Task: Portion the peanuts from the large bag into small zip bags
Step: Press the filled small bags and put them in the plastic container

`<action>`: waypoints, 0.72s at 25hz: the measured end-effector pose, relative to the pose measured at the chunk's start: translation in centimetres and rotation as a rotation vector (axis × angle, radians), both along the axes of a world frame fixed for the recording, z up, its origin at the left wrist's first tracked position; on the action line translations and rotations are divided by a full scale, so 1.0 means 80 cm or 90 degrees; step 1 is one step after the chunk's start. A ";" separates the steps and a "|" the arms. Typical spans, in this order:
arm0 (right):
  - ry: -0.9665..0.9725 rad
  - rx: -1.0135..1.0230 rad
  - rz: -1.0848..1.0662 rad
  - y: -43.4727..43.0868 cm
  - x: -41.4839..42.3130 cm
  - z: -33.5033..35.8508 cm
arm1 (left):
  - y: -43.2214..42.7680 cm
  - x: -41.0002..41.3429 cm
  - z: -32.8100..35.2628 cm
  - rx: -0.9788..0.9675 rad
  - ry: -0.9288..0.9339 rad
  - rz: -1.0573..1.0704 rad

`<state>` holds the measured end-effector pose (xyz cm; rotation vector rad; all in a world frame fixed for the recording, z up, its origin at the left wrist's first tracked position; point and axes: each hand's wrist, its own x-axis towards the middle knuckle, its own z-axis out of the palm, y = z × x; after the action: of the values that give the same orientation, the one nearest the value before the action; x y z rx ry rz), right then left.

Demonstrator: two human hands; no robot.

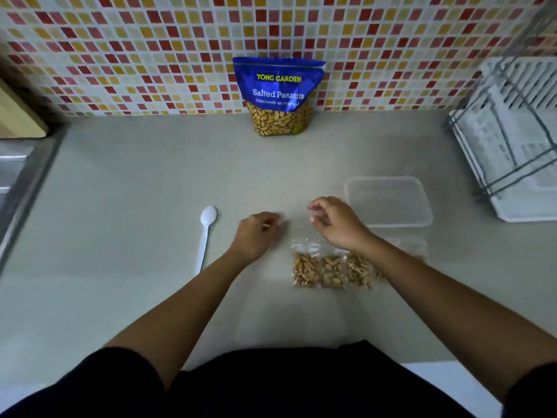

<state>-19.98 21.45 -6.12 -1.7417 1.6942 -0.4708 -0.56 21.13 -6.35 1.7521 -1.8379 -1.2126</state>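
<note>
Peanut bag [278, 98] and filled zip bags [331, 271] are set on worktop [135, 176]. Left hand [256, 233] and right hand [334, 224] are curled; grasp cannot be told.

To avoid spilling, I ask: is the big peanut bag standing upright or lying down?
Upright. The blue peanut bag stands on its base on the counter, its back at the tiled wall.

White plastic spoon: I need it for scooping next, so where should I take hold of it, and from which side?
I'd pinch the white plastic spoon by its slim handle, toward the near end, from above with the left hand, which is closest. It lies flat on the counter, bowl pointing toward the wall.
</note>
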 end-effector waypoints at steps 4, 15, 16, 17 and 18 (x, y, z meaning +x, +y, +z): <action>0.188 0.011 0.098 0.036 -0.009 -0.023 | 0.036 -0.006 -0.022 -0.016 -0.096 -0.120; 0.165 -0.048 0.062 0.051 0.007 -0.040 | 0.033 -0.031 -0.023 0.004 -0.110 -0.092; 0.124 -0.065 0.027 0.056 0.009 -0.038 | 0.036 -0.027 -0.021 0.026 -0.059 -0.049; 0.071 -0.074 -0.024 0.062 0.012 -0.035 | 0.040 -0.022 -0.020 0.057 0.008 -0.008; 0.013 -0.070 -0.082 0.068 0.015 -0.031 | 0.044 -0.016 -0.020 0.088 0.083 0.023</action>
<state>-18.79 26.85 -8.60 -1.7254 1.8335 -0.6170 -1.88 24.64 -7.94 1.7242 -1.6776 -1.4345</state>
